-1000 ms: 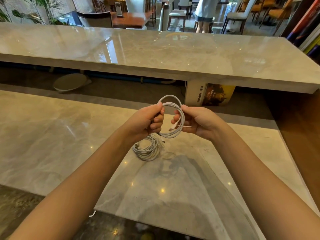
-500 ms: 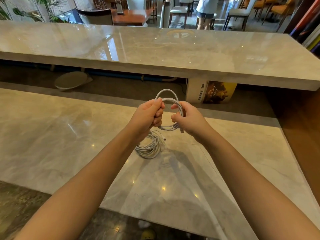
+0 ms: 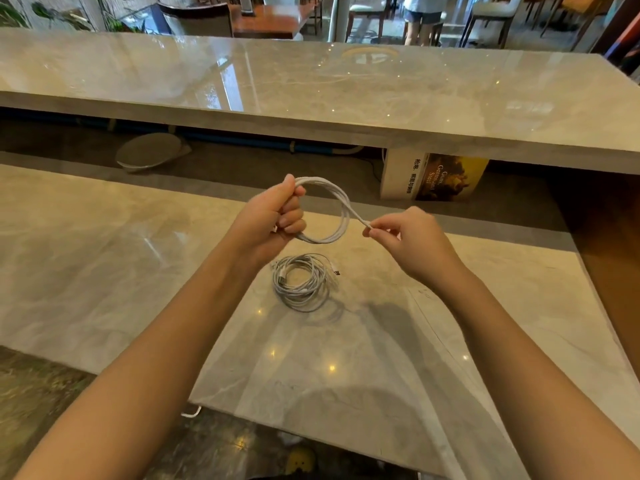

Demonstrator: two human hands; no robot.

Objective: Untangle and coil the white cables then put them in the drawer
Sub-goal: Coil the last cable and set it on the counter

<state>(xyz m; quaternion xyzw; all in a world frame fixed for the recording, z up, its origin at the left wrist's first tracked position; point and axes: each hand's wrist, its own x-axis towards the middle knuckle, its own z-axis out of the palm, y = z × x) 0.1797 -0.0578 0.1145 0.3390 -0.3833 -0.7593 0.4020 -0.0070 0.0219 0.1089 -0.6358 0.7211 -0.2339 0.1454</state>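
A white cable [image 3: 341, 209] wound into a loop hangs in the air above the marble counter [image 3: 104, 271]. My left hand [image 3: 273, 220] grips the loop's left side in a fist. My right hand [image 3: 405, 240] pinches the cable's free end at the loop's right side. Below the hands, a second bundle of white cables [image 3: 301, 284] lies coiled on the counter, with its plug ends sticking out at the right. No drawer is in view.
A higher marble bar top [image 3: 346, 91] runs across behind the counter. A book [image 3: 433, 176] stands on a shelf under it, and a round grey disc [image 3: 149, 152] lies to the left. Chairs, tables and a person's legs are far behind.
My hands have moved apart. The right hand slid out to the right and now pinches the cable's end, opening the loop wider. The coil on the counter has not moved.
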